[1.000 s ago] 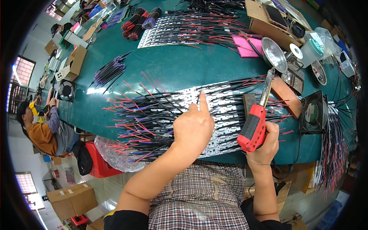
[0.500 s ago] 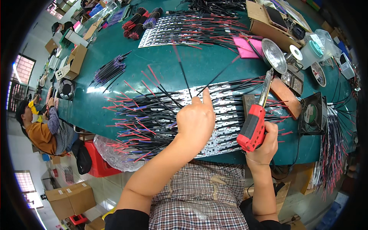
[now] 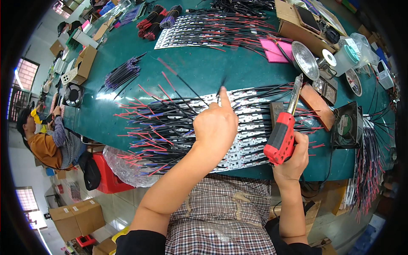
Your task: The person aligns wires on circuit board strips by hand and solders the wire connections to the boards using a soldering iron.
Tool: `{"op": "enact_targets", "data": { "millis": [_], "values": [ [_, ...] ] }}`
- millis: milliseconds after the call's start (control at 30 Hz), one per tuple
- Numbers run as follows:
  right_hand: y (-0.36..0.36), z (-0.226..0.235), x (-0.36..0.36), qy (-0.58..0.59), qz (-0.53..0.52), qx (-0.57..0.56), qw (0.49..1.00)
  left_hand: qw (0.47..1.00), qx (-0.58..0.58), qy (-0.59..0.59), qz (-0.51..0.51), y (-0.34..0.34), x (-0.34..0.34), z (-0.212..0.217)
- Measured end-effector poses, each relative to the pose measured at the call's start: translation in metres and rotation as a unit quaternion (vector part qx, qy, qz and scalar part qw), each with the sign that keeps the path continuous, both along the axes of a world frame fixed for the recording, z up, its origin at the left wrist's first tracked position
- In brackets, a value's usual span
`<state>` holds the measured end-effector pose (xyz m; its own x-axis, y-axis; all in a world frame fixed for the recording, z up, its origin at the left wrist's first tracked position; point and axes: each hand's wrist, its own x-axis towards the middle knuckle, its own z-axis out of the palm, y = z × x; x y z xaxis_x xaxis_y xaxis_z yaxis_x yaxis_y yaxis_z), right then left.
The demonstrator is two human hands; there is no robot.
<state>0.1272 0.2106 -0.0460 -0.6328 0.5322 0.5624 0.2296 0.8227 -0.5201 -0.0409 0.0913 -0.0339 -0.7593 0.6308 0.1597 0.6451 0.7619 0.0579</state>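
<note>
My left hand (image 3: 216, 123) is over the white circuit board panel (image 3: 244, 142), index finger stretched forward, other fingers curled. At its thumb and index fingertips is a thin black wire (image 3: 182, 83) with a red end, slanting up to the left; a dark blur shows beyond the index tip. The pinch itself is partly hidden. Rows of black wires with red and blue ends (image 3: 157, 127) lie across the panel's left side. My right hand (image 3: 294, 157) is wrapped round the handle of a red and black soldering gun (image 3: 281, 138), its metal nose pointing away from me.
A dark metal block (image 3: 276, 114) rests on the panel's right part. Beyond are an orange-brown block (image 3: 316, 106), a metal dish (image 3: 304, 60), a solder spool (image 3: 327, 58) and a fan (image 3: 347, 126). Another wired panel (image 3: 191, 32) lies at the back. A co-worker (image 3: 49, 140) sits at left.
The left index fingertip has moved slightly away from me. The red-ended wire at my fingertips has swung left, and another wire that slanted right is now a blur. The soldering gun has barely moved.
</note>
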Motion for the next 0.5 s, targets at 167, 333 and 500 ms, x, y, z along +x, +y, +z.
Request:
{"op": "enact_targets", "data": {
  "millis": [167,333,500],
  "values": [
    [-0.001,0.000,0.001,-0.013,-0.008,-0.020,1.000,0.997,-0.070,0.013,0.022,-0.023,-0.011,0.015],
    [0.002,-0.002,0.001,-0.010,-0.006,-0.016,1.000,0.997,-0.074,0.008,0.018,-0.040,-0.013,0.018],
    [0.004,-0.004,-0.002,0.000,-0.002,0.029,1.000,0.997,0.060,0.047,-0.019,-0.037,0.009,0.056]
  ]
}}
